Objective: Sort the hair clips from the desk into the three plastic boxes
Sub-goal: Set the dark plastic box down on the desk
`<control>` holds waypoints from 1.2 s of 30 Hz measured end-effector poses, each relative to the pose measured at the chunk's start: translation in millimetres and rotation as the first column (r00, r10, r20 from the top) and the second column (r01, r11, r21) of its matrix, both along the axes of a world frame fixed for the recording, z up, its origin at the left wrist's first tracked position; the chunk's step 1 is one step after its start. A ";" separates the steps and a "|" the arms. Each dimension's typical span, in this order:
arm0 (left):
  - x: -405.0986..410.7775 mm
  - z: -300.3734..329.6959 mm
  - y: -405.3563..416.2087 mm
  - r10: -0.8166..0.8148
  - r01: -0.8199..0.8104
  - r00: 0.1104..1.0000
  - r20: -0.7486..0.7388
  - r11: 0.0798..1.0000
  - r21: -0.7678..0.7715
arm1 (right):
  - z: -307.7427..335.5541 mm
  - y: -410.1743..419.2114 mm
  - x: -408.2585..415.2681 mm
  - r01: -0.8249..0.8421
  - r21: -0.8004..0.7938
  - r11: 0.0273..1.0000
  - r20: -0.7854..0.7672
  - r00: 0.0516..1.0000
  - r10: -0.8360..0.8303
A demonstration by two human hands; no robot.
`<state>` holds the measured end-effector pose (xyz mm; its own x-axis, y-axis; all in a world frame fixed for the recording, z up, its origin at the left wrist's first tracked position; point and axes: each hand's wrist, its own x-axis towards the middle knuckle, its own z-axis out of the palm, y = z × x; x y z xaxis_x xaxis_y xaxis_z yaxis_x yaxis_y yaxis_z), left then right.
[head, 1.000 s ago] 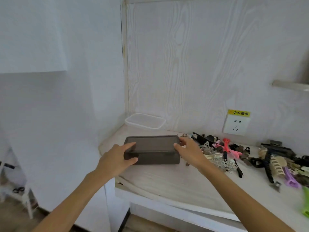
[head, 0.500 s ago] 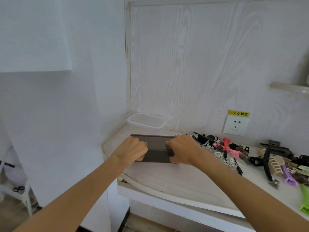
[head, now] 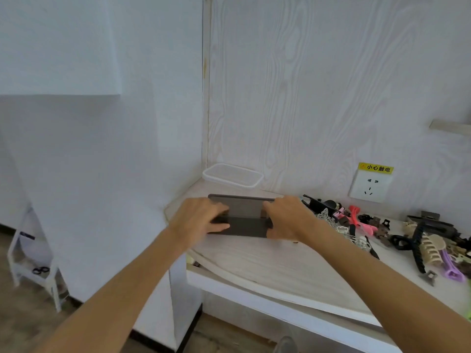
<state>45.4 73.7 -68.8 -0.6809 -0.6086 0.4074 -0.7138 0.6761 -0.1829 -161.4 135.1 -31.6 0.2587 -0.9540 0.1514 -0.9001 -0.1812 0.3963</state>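
Since a second ago your hands have slid from the ends of the dark box [head: 243, 217] onto its top. Left hand [head: 197, 220] and right hand [head: 286, 220] both curl fingers over it, thumbs on the near face. Bare desk [head: 267, 266] lies between box and front edge. Hair clips [head: 382, 230] heap just right. Clear box [head: 233, 175] sits behind, in the corner.

You are in a home room: a pale wood-grain desk [head: 280, 266] against white walls, a white wall socket [head: 370, 186], a white plastic stool [head: 33, 263].
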 end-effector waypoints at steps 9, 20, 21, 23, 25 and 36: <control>7.1 -33.7 -43.0 0.288 0.287 0.808 -0.514 0.569 0.771 | 5.1 -9.9 -15.3 -0.112 0.043 0.993 0.020 0.994 0.111; 5.8 -46.7 -53.2 0.303 0.321 0.752 -0.586 0.608 0.726 | 20.0 -25.9 -27.7 -0.152 0.180 0.972 -0.043 0.986 0.162; 4.2 -46.3 -52.7 0.309 0.317 0.748 -0.587 0.611 0.725 | 18.6 -25.6 -32.7 -0.160 0.168 0.973 -0.008 0.986 0.164; 2.7 -47.0 -51.2 0.318 0.297 0.742 -0.590 0.634 0.714 | 11.1 -21.7 -41.1 -0.194 0.110 0.975 0.009 0.981 0.194; 1.4 -47.9 -48.5 0.326 0.280 0.731 -0.599 0.657 0.700 | 0.4 -16.3 -40.8 -0.235 -0.008 0.972 0.038 0.971 0.235; 4.3 -41.5 -47.6 0.317 0.277 0.758 -0.569 0.633 0.722 | 8.1 -37.1 62.6 -0.336 0.028 0.942 -0.179 0.925 0.335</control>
